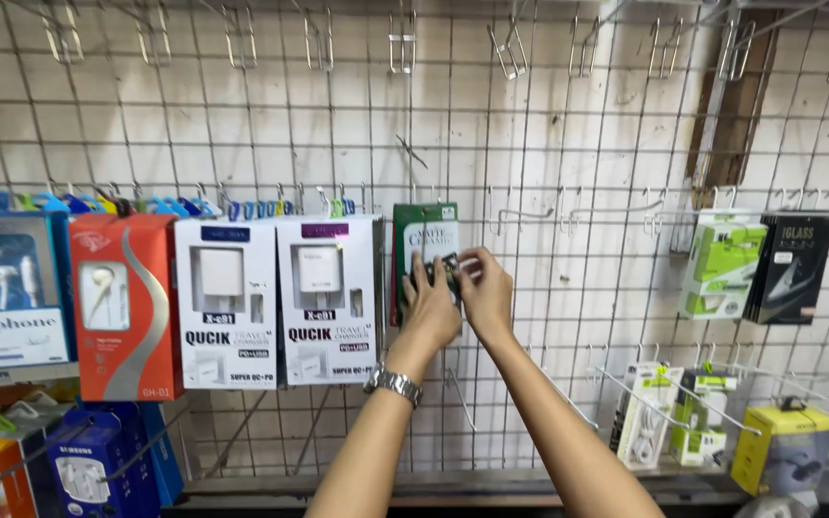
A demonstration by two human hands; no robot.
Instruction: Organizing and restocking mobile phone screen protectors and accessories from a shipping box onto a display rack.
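Note:
A green flat pack (421,228) hangs on a hook of the wire grid wall (549,144), right of two white charger boxes (329,297). Both my hands are raised to the lower part of this pack. My left hand (430,305), with a metal watch (393,384) on the wrist, grips the pack's lower edge. My right hand (485,293) pinches the same edge from the right. My fingers hide the bottom of the pack.
Left on the grid hang a red earphone box (125,307), a blue earphone box (7,297) and another white charger box (226,302). Right hang a green-white pack (722,264), a black pack (791,267), lower cable packs (647,412) and a yellow box (781,446). Bare hooks (616,379) jut out between.

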